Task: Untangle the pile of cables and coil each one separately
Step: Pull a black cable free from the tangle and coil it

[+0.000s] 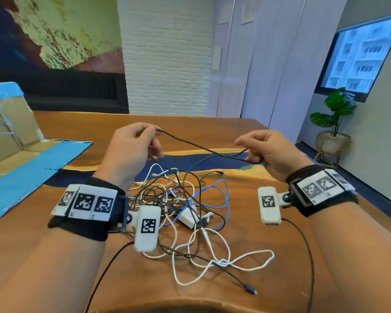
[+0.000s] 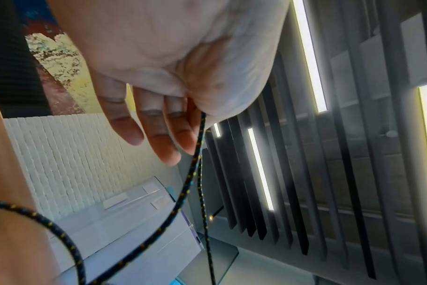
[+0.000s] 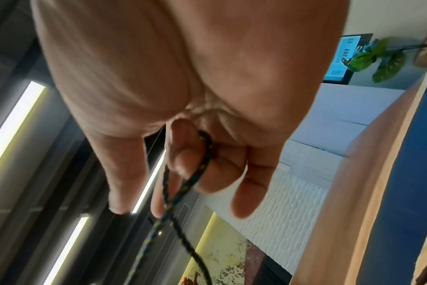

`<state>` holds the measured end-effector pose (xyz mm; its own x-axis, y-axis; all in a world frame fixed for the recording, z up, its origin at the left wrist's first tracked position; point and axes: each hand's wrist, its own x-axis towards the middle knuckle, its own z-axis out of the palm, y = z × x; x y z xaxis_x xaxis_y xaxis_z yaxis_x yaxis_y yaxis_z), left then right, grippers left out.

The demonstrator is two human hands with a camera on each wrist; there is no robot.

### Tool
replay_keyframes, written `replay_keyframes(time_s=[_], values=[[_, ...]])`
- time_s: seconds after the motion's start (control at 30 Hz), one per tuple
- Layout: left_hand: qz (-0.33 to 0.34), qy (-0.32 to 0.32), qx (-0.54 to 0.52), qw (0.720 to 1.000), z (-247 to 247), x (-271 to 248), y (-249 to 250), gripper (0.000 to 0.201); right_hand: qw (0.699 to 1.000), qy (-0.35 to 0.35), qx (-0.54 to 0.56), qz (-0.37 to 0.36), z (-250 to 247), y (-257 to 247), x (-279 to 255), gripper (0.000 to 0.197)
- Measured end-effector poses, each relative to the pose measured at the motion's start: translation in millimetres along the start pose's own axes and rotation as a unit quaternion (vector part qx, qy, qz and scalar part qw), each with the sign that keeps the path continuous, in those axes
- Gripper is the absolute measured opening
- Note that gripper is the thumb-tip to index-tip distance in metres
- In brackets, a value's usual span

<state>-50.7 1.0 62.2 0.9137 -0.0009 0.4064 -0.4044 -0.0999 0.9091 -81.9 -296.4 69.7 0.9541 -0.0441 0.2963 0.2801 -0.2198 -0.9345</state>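
Note:
A black braided cable [image 1: 203, 149] with yellow flecks stretches in two strands between my raised hands. My left hand [image 1: 133, 147] pinches one end of the span between thumb and forefinger; in the left wrist view the cable [image 2: 195, 167] hangs down from that pinch. My right hand [image 1: 264, 150] holds the other end, with the cable [image 3: 202, 165] looped round a curled finger. Below the hands, a tangled pile [image 1: 185, 204] of white, blue and dark cables lies on the wooden table [image 1: 246, 136], with a white adapter [image 1: 189, 219] in it. The black cable trails down into the pile.
An opened cardboard box with blue tape [image 1: 20, 150] lies at the table's left. A dark plug end [image 1: 250, 289] of a braided cable lies near the front edge. A potted plant [image 1: 334, 123] stands on the floor at the right, beyond the table.

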Motion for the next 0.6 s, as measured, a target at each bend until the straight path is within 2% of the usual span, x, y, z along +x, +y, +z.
replay_keyframes(time_s=[0.03,0.1,0.17,0.27,0.37,0.47,0.5,0.53,0.6], values=[[-0.002,0.007,-0.005,1.0,-2.7,2.3,0.7,0.025,1.0,-0.023,0.01,-0.005,1.3,-1.7,-1.6,0.011],[-0.007,0.012,-0.009,1.0,-8.0,5.0,1.3,0.025,0.997,-0.028,0.071,0.006,-1.4,-4.1,-2.5,0.026],[-0.015,0.009,-0.017,1.0,-10.8,4.6,2.2,0.025,0.985,0.024,0.167,0.024,-6.3,-8.4,-0.5,0.034],[-0.027,0.006,-0.05,0.998,-11.5,1.5,8.1,0.026,0.949,0.12,0.289,0.03,-16.9,-9.9,7.1,0.044],[-0.018,-0.006,-0.066,0.998,-12.9,2.8,16.2,0.027,0.893,0.187,0.409,-0.001,-36.2,-12.5,15.0,0.045],[-0.016,0.004,-0.087,0.996,-33.3,14.4,19.6,0.026,0.822,0.28,0.496,0.006,-72.8,-8.3,23.9,0.021],[-0.018,0.017,-0.091,0.996,-44.7,18.6,18.9,0.027,0.814,0.311,0.489,0.028,-85.9,-2.7,25.2,0.018],[-0.02,0.034,-0.09,0.995,-56.6,21.9,17.1,0.028,0.821,0.327,0.464,0.059,-97.5,5.5,25.0,0.023],[-0.013,0.062,-0.065,0.996,-75.1,25.9,10.4,0.027,0.863,0.318,0.367,0.136,-110.5,24.2,19.1,0.027]])
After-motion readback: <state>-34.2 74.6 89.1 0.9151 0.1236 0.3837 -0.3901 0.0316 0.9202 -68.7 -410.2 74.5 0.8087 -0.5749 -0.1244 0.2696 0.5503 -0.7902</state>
